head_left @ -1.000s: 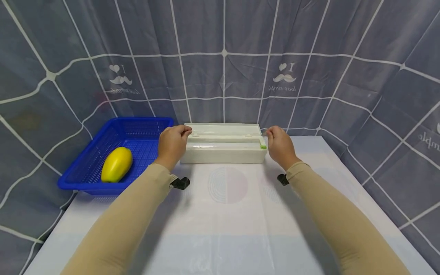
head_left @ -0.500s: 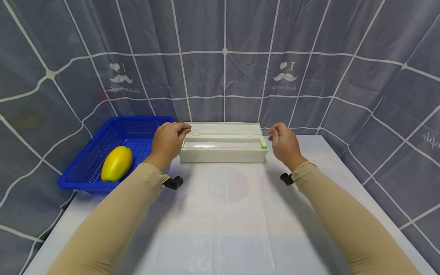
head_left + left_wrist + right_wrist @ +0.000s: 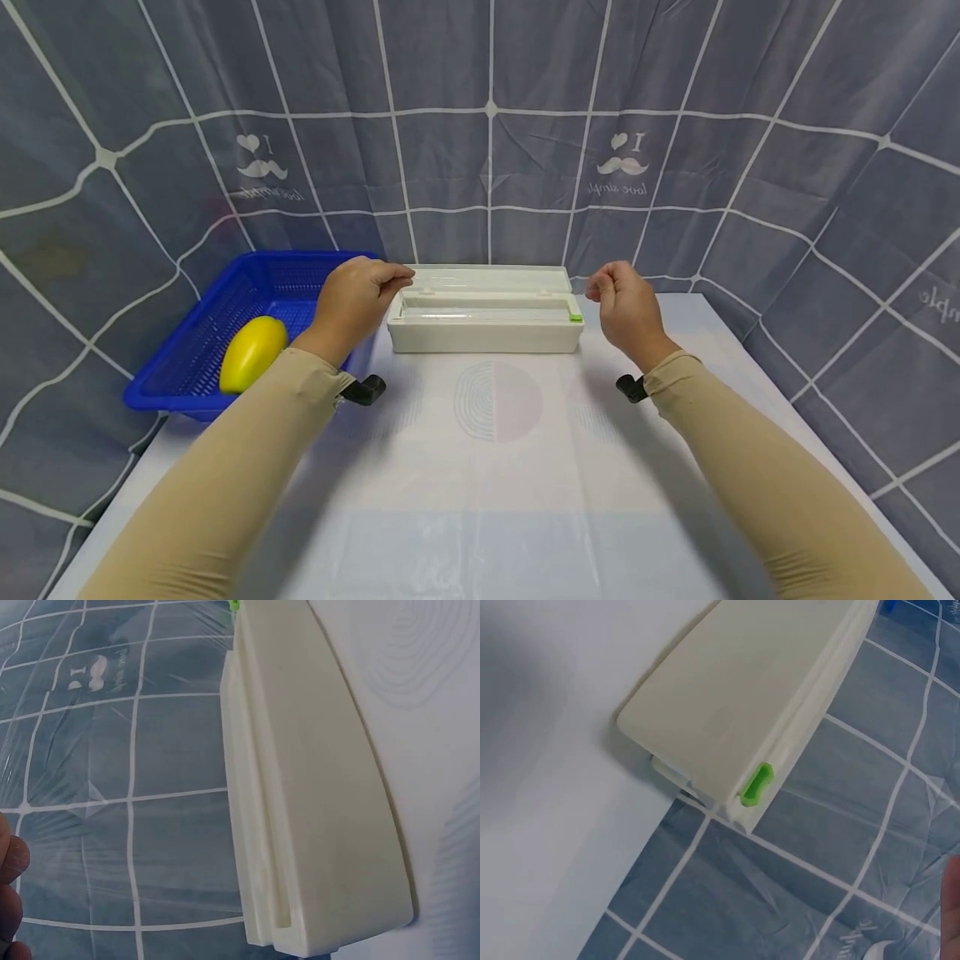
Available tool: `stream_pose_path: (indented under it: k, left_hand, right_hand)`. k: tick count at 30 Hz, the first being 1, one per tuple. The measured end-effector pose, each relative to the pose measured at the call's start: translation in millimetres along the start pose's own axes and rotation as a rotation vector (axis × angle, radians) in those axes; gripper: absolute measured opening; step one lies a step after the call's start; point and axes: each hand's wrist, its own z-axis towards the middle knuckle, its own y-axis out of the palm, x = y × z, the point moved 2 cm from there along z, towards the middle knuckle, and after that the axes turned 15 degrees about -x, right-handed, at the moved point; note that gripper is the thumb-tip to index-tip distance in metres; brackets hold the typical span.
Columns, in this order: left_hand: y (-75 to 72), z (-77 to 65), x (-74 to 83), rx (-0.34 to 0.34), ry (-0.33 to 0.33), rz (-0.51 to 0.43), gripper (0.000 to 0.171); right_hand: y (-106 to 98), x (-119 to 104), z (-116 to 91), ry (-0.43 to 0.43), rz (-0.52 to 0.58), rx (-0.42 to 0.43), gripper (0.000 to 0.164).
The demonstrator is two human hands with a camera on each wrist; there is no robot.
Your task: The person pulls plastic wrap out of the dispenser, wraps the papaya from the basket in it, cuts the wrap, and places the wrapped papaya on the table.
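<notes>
"Where is the white dispenser [image 3: 484,337] sitting?"

"At twelve o'clock from the middle of the white table [image 3: 517,479]. Its lid [image 3: 487,277] is standing open along the far side."

"And what are the fingers doing?"

"The left hand [image 3: 348,300], at nine o'clock from the dispenser, is pinching clear film [image 3: 82,855] between thumb and fingers. The right hand [image 3: 627,308], at three o'clock, is pinching the film too."

"Anything else lying nearby?"

"A blue basket [image 3: 172,402] is resting farther out at nine o'clock, holding a yellow fruit [image 3: 253,354]."
</notes>
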Motion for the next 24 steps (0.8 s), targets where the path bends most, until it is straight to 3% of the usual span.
stream_pose_path:
  k: [24]
  left_hand:
    - [-35.8, 0.1, 9.8, -0.064, 0.044, -0.007, 0.019]
  right_hand:
    - [-24, -11, -1, -0.061, -0.006, 0.060, 0.031]
